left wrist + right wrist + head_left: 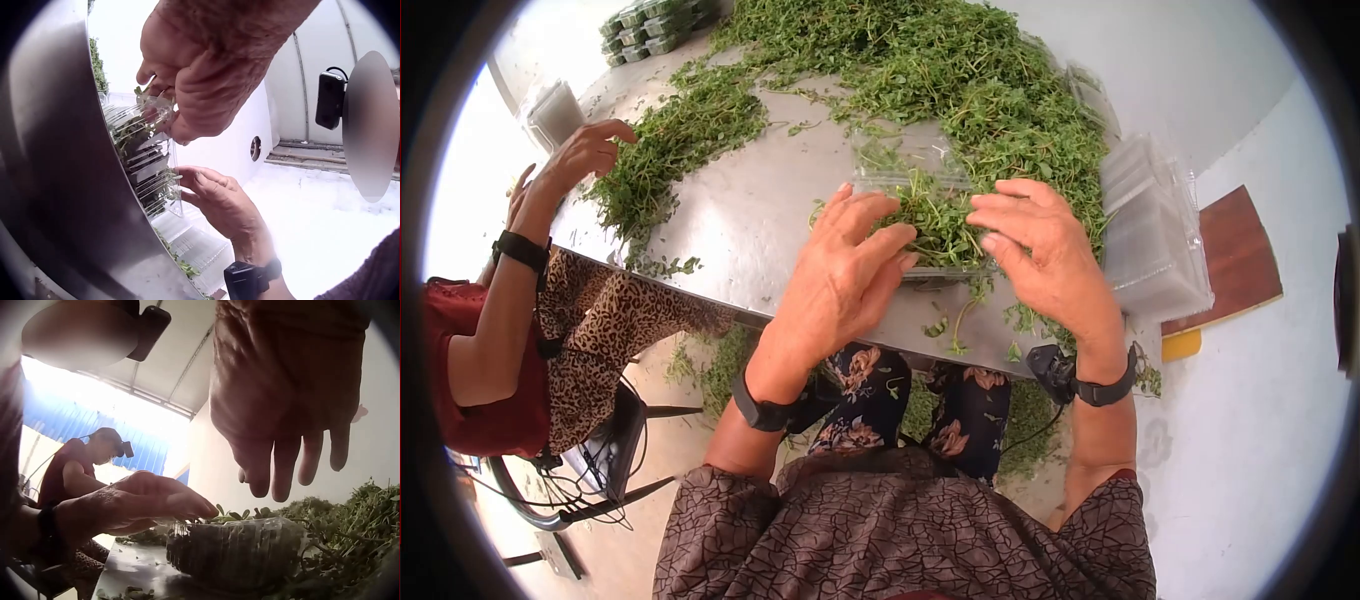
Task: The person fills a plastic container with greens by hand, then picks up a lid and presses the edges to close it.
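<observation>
A clear plastic clamshell box [234, 550] filled with leafy green sprigs [935, 225] stands at the table's near edge. Its transparent lid [900, 155] is tipped back on the far side. My left hand [845, 265] is at the box's left end, fingers extended over the greens and fingertips right at the rim. Over the right end hovers my right hand [1045, 245], its fingers spread and slightly bent with nothing between them; in the right wrist view those fingers point down above the leaves. A few sprigs [960, 315] hang over the box's front.
A large heap of greens [960, 70] covers the table's back and right. Stacked empty clear boxes [1155, 230] stand at the right, filled ones [650, 30] at the far left. Another person's hand [585, 155] touches a smaller pile [690, 130] on the left.
</observation>
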Action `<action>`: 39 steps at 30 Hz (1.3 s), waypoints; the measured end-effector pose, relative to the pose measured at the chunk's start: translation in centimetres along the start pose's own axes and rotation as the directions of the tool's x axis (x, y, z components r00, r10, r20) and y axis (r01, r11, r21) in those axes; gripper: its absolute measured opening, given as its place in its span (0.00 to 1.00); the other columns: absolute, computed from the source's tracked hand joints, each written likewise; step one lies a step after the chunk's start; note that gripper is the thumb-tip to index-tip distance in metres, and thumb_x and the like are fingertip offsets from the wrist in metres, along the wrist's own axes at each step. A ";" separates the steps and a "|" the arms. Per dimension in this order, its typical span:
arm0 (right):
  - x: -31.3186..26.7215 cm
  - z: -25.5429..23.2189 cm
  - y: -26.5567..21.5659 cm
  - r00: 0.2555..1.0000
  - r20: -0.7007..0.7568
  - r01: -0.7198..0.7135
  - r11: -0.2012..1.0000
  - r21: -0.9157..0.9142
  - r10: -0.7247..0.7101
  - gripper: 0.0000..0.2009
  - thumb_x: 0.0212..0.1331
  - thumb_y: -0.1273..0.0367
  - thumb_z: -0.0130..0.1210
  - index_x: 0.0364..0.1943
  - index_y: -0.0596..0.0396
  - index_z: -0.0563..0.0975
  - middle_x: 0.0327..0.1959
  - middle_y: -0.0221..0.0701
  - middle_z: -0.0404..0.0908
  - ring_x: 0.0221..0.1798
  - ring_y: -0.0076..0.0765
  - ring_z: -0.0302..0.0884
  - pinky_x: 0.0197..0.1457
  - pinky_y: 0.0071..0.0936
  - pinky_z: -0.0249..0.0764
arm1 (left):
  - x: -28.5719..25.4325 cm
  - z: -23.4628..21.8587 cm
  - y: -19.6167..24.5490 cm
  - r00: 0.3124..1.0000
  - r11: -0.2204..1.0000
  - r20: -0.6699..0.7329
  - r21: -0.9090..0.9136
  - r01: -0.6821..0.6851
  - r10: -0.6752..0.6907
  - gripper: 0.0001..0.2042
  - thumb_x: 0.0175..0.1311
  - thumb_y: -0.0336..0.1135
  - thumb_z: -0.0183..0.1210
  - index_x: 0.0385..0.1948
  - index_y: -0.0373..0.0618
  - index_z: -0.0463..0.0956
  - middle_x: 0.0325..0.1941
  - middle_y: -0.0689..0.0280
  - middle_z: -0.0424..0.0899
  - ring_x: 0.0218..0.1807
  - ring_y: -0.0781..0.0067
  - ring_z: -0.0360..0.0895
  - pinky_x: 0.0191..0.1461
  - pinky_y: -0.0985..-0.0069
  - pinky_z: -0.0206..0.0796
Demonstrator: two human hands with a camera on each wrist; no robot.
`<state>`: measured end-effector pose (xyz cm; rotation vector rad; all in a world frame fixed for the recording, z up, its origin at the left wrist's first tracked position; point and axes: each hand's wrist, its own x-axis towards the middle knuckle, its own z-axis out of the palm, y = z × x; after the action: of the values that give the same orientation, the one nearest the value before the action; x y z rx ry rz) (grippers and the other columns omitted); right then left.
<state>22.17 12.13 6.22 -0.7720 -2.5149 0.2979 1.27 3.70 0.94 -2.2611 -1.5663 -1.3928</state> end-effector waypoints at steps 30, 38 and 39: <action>1.2 1.9 2.1 0.998 -0.054 -0.048 0.996 -0.072 0.044 0.14 0.60 0.64 0.53 0.43 0.57 0.81 0.59 0.48 0.71 0.63 0.56 0.64 0.66 0.45 0.59 | -0.5 -0.6 -0.2 0.996 0.976 0.018 -0.199 0.087 -0.085 0.08 0.58 0.28 0.58 0.38 0.39 0.79 0.48 0.54 0.78 0.50 0.49 0.76 0.63 0.57 0.61; -0.5 0.7 1.5 0.992 -0.063 -0.112 0.992 -0.067 0.107 0.14 0.60 0.64 0.53 0.45 0.57 0.80 0.58 0.50 0.72 0.64 0.56 0.64 0.66 0.45 0.59 | -0.7 -1.0 -0.6 0.999 0.992 0.040 -0.119 0.030 -0.025 0.11 0.60 0.32 0.57 0.42 0.40 0.79 0.52 0.54 0.77 0.57 0.51 0.73 0.69 0.55 0.55; -0.4 1.1 1.6 0.993 -0.039 -0.111 0.991 -0.080 0.108 0.14 0.60 0.64 0.53 0.45 0.57 0.80 0.58 0.50 0.72 0.64 0.56 0.64 0.66 0.45 0.59 | -0.7 -0.6 -0.7 0.996 0.996 0.094 -0.087 0.017 -0.009 0.11 0.60 0.32 0.57 0.42 0.40 0.79 0.52 0.54 0.77 0.58 0.50 0.72 0.69 0.54 0.54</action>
<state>22.64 13.09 4.53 -0.9414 -2.4704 0.2174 0.30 3.20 0.51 -2.4044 -1.5790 -1.4052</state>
